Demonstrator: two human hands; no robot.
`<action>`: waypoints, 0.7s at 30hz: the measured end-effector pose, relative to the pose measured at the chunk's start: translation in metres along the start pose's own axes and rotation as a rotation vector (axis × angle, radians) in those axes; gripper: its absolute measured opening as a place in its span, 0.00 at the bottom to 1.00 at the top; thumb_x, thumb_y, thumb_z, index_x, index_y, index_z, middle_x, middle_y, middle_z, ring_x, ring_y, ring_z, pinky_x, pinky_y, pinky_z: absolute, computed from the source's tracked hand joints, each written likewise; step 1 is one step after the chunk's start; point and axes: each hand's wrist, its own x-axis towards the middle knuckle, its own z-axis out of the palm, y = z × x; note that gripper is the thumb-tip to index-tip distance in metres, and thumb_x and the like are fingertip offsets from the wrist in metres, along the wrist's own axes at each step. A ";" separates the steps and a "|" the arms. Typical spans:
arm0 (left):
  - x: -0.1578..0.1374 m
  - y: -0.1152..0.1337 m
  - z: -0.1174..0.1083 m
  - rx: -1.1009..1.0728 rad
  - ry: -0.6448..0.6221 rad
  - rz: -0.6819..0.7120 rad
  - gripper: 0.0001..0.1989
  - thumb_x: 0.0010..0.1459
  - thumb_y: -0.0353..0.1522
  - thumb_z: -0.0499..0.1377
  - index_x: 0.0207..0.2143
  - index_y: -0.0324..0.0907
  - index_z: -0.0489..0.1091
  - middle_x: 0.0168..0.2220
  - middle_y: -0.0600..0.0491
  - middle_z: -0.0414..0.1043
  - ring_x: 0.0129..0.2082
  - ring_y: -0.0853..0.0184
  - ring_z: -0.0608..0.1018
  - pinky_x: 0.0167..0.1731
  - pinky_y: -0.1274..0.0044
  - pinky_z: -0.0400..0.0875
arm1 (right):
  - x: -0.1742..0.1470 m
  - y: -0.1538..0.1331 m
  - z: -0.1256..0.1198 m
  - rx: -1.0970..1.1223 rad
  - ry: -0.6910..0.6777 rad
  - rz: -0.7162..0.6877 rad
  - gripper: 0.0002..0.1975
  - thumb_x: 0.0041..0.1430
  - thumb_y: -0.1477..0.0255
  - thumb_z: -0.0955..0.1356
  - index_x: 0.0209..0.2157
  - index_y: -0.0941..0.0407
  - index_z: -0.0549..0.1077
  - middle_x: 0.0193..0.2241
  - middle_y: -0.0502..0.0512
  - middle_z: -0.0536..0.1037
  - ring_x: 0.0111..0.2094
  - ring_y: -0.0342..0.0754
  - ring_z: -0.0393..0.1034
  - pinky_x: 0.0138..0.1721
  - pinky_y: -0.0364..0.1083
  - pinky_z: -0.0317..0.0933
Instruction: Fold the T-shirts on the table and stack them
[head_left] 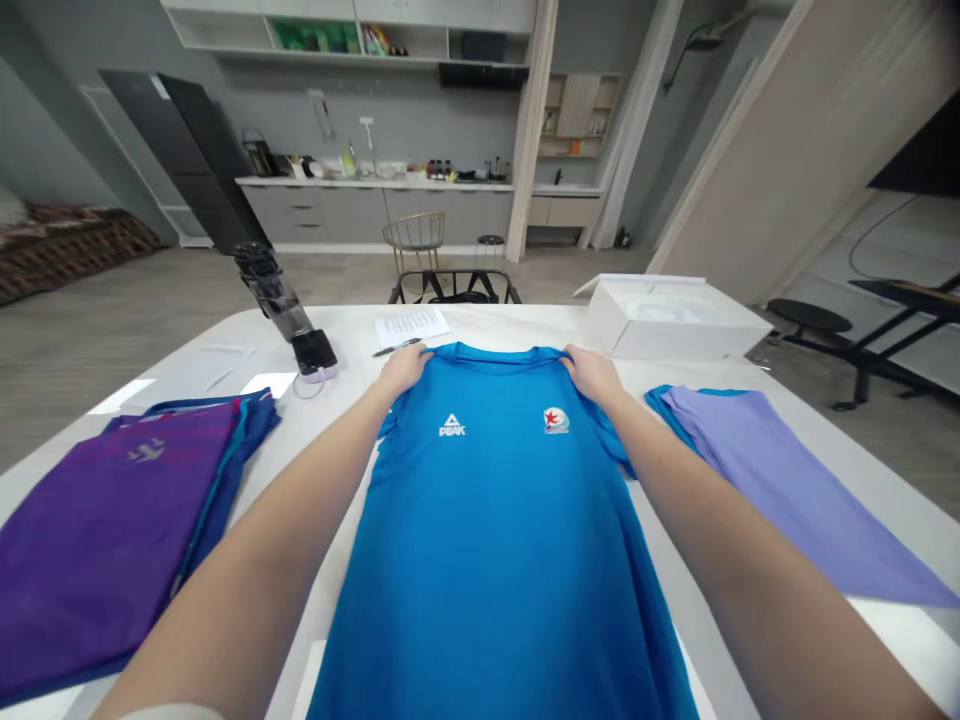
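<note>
A blue T-shirt point(495, 520) with a white PEAK logo and a round red-and-white badge is stretched out in front of me, its collar at the far end and its lower part running out of the bottom of the view. My left hand point(406, 368) grips the shirt at its left shoulder. At the opposite shoulder, my right hand point(592, 372) is closed on the fabric. Both short sleeves hang down beneath my forearms. Whether the lower part touches the table cannot be made out.
On the white table point(330, 440), purple and blue shirts point(142, 500) lie stacked left, a lavender garment point(780, 480) right. Behind are a clear bottle with black ends point(285, 310), a pen point(397, 347), a printed sheet point(414, 326) and a white box point(675, 325).
</note>
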 end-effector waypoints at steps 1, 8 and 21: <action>0.008 -0.005 0.016 0.001 -0.025 -0.030 0.18 0.69 0.42 0.50 0.47 0.45 0.76 0.51 0.42 0.78 0.53 0.52 0.78 0.52 0.68 0.70 | 0.008 0.002 0.020 0.020 -0.039 0.011 0.17 0.73 0.62 0.58 0.52 0.52 0.72 0.48 0.64 0.80 0.45 0.60 0.75 0.42 0.51 0.62; 0.070 -0.012 0.056 0.090 0.038 -0.122 0.20 0.69 0.44 0.48 0.50 0.46 0.75 0.51 0.39 0.77 0.51 0.47 0.78 0.47 0.61 0.71 | 0.086 0.003 0.087 0.067 -0.044 0.003 0.17 0.72 0.65 0.58 0.52 0.55 0.72 0.50 0.67 0.78 0.51 0.62 0.70 0.50 0.57 0.60; 0.029 -0.050 0.031 0.093 -0.093 -0.283 0.23 0.53 0.46 0.62 0.46 0.41 0.76 0.49 0.36 0.78 0.50 0.41 0.79 0.46 0.59 0.72 | 0.042 0.014 0.073 0.097 0.068 0.288 0.23 0.66 0.60 0.62 0.56 0.58 0.72 0.56 0.73 0.71 0.58 0.69 0.63 0.53 0.67 0.59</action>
